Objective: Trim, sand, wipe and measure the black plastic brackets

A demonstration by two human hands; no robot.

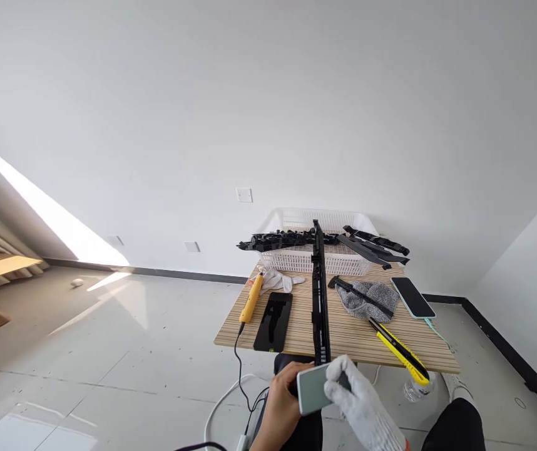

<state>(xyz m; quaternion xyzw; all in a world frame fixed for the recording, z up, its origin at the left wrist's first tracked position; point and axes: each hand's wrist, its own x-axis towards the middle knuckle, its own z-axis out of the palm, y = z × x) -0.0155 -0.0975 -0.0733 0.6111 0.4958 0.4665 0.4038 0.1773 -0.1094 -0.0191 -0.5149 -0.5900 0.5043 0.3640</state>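
Observation:
A long black plastic strip (319, 294) runs across the small table from the white basket toward my lap. My bare left hand (281, 401) is closed round its near end, just off the table's front edge. In my right hand (355, 401), which wears a white knitted glove, a flat grey-green rectangular block (313, 389) is pinched between thumb and fingers. The block is held right at the strip's near end and hides part of it and of my left fingers. Whether block and strip touch, I cannot tell.
More black strips (282, 239) lie across a white basket (268, 260) at the back. On the wooden table (233, 332) are a yellow corded tool (251, 299), a black phone (274, 321), a caliper (362, 297) on a grey cloth (353, 307), a charging phone (413, 297) and a yellow utility knife (402, 354).

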